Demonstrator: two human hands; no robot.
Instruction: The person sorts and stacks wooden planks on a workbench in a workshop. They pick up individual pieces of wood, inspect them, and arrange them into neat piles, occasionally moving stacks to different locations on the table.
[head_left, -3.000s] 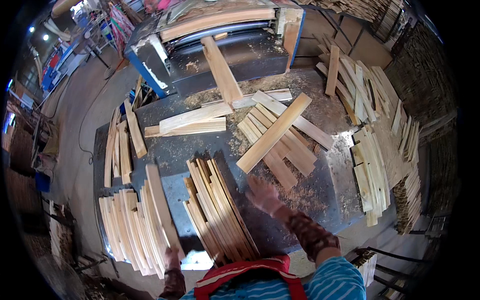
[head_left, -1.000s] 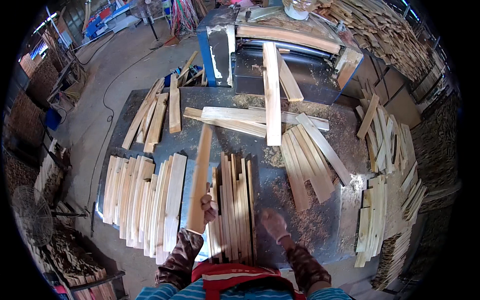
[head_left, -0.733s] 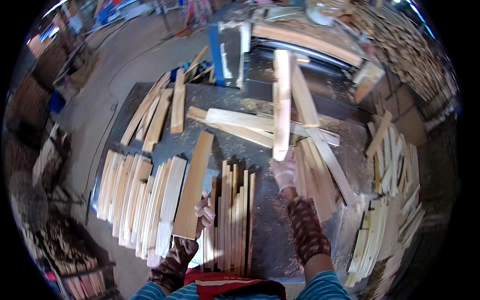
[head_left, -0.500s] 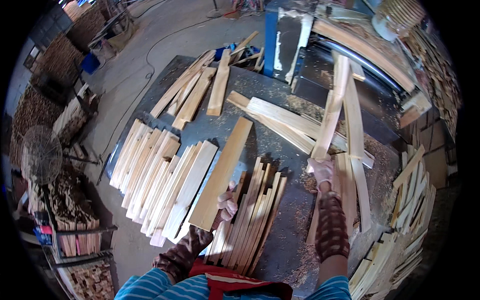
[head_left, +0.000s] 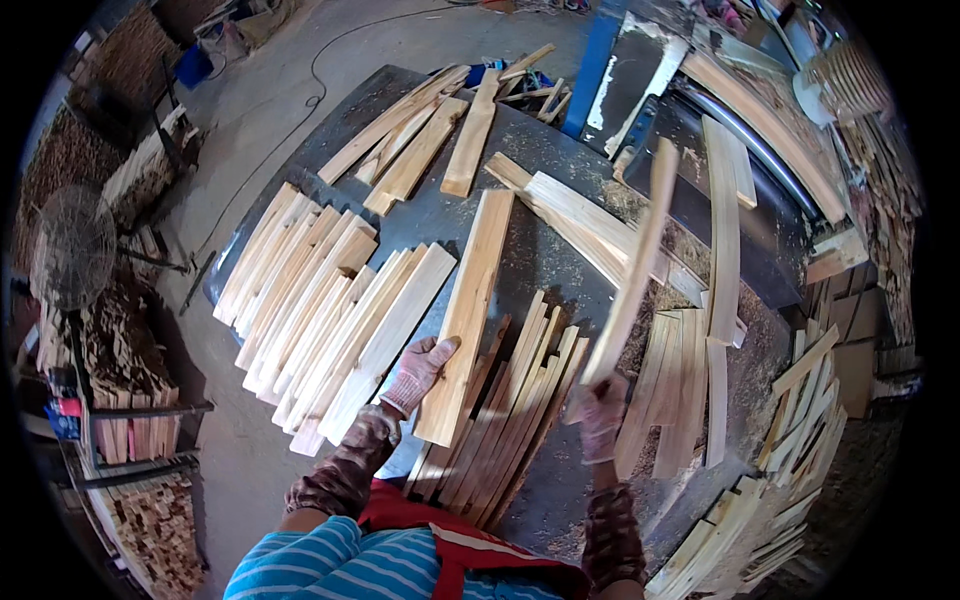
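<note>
- The left hand [head_left: 420, 372] is grasping a wooden board [head_left: 468, 315] close to its near end, with the thumb on the flat face.
- This board is over the near part of the dark tabletop [head_left: 545, 145], between the pale boards and the thin boards.
- The right hand [head_left: 602, 412] has its fingers wrapped around the near end of a second board [head_left: 640, 260]. That board slants away over the middle of the tabletop.
- Thin boards [head_left: 510, 410] sit side by side at the near edge, just in front of the person.
- Pale boards [head_left: 335, 325] make a long row by the left edge.
- Some loose boards [head_left: 410, 150] lie by the far left corner.
- Crossed boards [head_left: 575, 225] lie toward the far edge, in front of a machine with a blue post [head_left: 592, 75].
- Spread-out boards [head_left: 665, 390] lie toward the right edge, with wood bits around them.
- A long board [head_left: 722, 240] reaches from the machine's dark bed [head_left: 680, 150] toward them.
- A round fan [head_left: 73, 250] stands off past the left edge.
</note>
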